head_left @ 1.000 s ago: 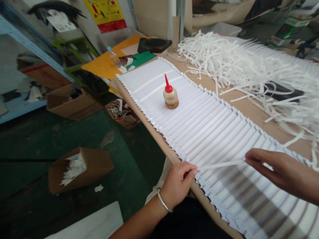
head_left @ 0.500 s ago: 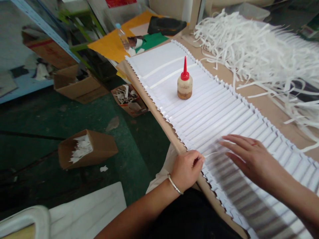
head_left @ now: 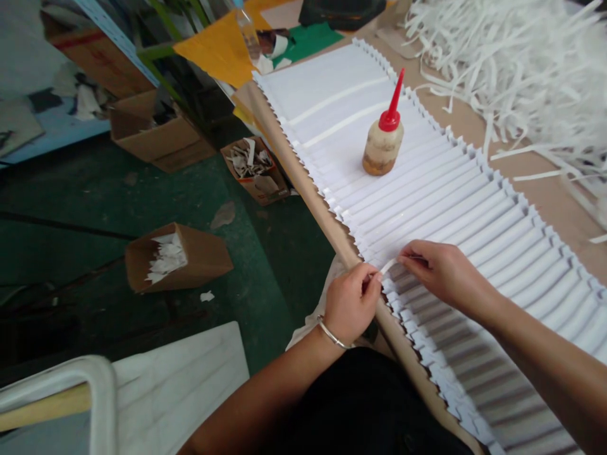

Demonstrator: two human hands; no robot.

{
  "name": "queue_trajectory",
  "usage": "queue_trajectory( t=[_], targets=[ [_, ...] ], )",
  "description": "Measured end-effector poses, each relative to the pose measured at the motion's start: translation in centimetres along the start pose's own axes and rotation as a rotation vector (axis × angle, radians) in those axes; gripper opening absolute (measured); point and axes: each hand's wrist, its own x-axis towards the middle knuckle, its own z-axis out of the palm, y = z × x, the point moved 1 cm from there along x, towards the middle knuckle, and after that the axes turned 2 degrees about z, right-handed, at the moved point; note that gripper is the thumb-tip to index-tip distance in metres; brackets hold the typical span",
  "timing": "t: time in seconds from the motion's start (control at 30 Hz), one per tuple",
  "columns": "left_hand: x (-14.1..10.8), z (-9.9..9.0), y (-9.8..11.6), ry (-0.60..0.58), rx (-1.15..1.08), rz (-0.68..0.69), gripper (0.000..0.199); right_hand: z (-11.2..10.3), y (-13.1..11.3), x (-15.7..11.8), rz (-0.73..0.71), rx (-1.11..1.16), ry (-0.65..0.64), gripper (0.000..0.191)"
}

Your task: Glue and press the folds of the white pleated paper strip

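My left hand (head_left: pixel 355 297), with a bangle on its wrist, is closed at the table's near edge, pinching one end of a narrow white paper strip (head_left: pixel 389 265). A short way along, my right hand (head_left: pixel 434 268) pinches the same strip between thumb and fingers. Beneath both hands lies a long row of overlapping white paper sheets (head_left: pixel 455 202) with notched, folded edges. A squeeze bottle (head_left: pixel 383 148) with a red pointed nozzle and brownish liquid stands on the sheets, beyond my hands. Two more white strips (head_left: pixel 339 101) lie across the far sheets.
A heap of loose white strips (head_left: pixel 516 69) covers the table's far right. Orange sheets (head_left: pixel 213 50), green paper (head_left: pixel 308 41) and a clear plastic bottle (head_left: pixel 247 31) lie at the far end. Cardboard boxes (head_left: pixel 208 256) with paper scraps stand on the floor at left, near a white stool (head_left: pixel 190 379).
My right hand has moved left towards my left hand and closed on the strip; before, its fingers were spread over the sheets. The view has shifted, and the bottle appears more tilted.
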Motion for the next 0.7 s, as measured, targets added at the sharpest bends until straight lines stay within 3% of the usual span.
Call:
queue_trajectory(
  t=[0.17,0.33,0.5,0.7],
  targets=[
    [-0.4,-1.0,-1.1,0.048,0.072,0.053,0.013,0.0,0.2,1.4,0.001,-0.109,0.047,0.022],
    [-0.7,-1.0,-1.4,0.067,0.201,0.2,0.018,-0.3,0.9,1.7,0.019,-0.102,0.058,0.022],
    [-0.4,-0.7,-1.0,0.016,0.427,0.331,0.029,-0.2,0.9,1.8,0.011,-0.091,0.079,0.021],
    [0.3,-0.3,-0.6,-0.045,0.703,0.377,0.039,-0.3,0.7,1.8,0.028,-0.074,0.085,0.021]
  ],
)
